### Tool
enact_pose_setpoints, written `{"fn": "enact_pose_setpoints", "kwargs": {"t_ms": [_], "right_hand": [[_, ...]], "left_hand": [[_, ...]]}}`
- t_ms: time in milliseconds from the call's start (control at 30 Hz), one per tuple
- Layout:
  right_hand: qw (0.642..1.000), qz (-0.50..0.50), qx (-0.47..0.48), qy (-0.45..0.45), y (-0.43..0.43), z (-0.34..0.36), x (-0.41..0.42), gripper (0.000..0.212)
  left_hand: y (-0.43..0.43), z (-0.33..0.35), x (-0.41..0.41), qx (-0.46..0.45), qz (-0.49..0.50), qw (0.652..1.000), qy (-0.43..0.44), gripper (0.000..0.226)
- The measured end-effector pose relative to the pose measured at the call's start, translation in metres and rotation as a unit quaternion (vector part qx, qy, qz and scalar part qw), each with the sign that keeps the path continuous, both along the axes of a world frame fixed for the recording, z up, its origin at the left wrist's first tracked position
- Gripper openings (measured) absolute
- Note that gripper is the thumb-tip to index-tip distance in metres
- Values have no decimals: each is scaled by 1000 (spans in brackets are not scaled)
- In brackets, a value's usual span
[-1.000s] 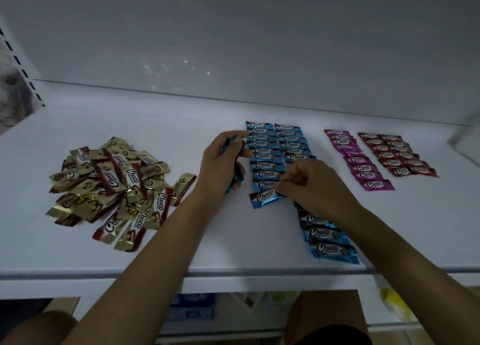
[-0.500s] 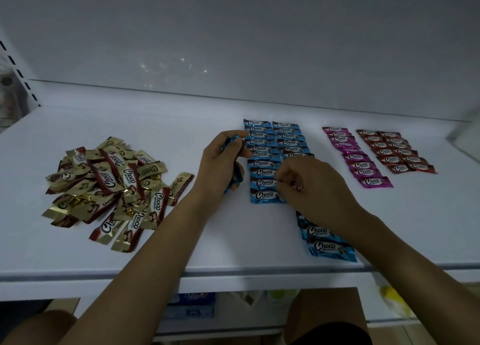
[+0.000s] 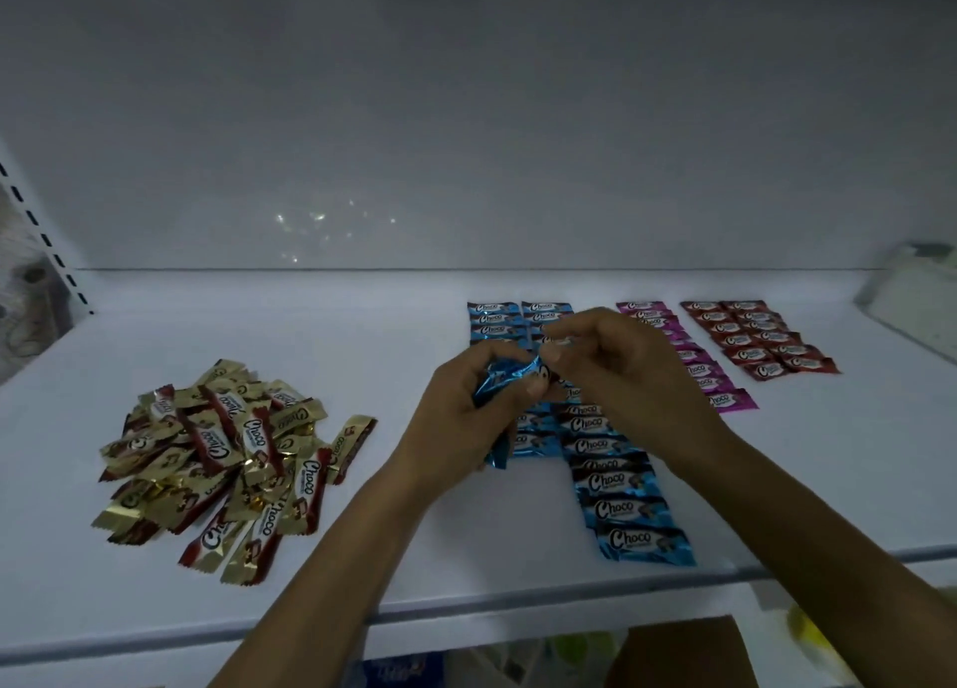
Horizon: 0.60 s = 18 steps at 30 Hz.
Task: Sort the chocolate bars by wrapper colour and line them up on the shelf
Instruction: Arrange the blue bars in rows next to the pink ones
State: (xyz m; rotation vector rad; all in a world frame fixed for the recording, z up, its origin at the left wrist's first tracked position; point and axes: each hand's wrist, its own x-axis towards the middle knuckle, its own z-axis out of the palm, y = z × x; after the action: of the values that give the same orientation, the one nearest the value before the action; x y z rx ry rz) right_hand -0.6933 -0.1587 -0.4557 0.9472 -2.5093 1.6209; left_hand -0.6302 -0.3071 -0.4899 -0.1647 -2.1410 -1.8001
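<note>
My left hand (image 3: 466, 413) grips a bunch of blue-wrapped chocolate bars (image 3: 499, 376) above the shelf. My right hand (image 3: 616, 371) meets it and pinches the end of one of those bars. Under both hands lie two columns of lined-up blue bars (image 3: 621, 511), running from the back toward the front edge. To their right sit a pink column (image 3: 725, 400) and two dark red columns (image 3: 756, 340). A loose heap of gold and red bars (image 3: 222, 459) lies on the left of the white shelf (image 3: 362, 335).
The shelf's front lip (image 3: 466, 620) runs across below my forearms. A slotted upright (image 3: 46, 242) stands at the far left. A pale box-like object (image 3: 916, 299) sits at the back right. Goods on a lower shelf (image 3: 673, 651) show beneath.
My right hand left the bar it set at the end of the left blue column and rose to my left hand. Both hands now meet over the blue columns.
</note>
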Motion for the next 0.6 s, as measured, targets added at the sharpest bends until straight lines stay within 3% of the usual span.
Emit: {"fn": "enact_pose_setpoints", "kwargs": {"t_ms": [167, 367, 500, 600], "right_hand": [[995, 24, -27, -90, 4, -3, 7, 19], [982, 13, -88, -167, 8, -11, 13, 11], [969, 42, -105, -220, 4, -21, 21, 17], [970, 25, -141, -199, 7, -18, 15, 5]], "left_hand": [[2, -3, 19, 40, -10, 998, -38, 27], [-3, -16, 33, 90, 51, 994, -48, 17], [5, -21, 36, 92, 57, 994, -31, 21], [5, -27, 36, 79, 113, 989, -47, 20]]}}
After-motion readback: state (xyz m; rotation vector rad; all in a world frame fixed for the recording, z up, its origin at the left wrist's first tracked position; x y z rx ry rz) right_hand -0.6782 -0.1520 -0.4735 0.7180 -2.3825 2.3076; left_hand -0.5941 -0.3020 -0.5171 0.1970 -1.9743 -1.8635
